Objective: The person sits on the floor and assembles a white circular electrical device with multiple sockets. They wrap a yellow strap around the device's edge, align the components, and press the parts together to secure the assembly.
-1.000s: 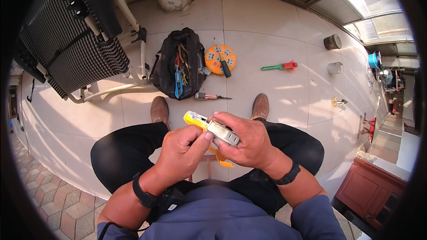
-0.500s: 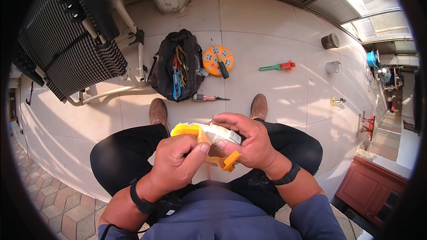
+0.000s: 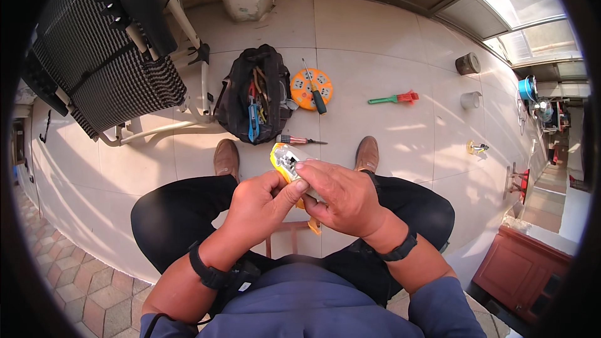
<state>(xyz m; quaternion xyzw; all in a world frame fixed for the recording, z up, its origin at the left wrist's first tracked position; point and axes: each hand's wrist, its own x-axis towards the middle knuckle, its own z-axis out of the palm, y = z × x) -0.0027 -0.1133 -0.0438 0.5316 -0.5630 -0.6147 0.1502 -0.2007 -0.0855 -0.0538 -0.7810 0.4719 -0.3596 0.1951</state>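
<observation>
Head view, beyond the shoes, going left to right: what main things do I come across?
Black woven chair → black tool bag → round orange disc → green-and-red tool → blue container.

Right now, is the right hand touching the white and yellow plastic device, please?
Touching: the head view shows the right hand pressed against the white side of the device, with no visible gap.

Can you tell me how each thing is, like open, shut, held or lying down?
Yellow-and-white device: held in both hands
Left hand: closed on the device
Right hand: closed on the device
Black tool bag: open, tools inside
Orange disc: flat on the floor
Dark-handled screwdriver: lying across the disc
Green-and-red tool: lying on the floor
Brown cabinet: shut
</observation>
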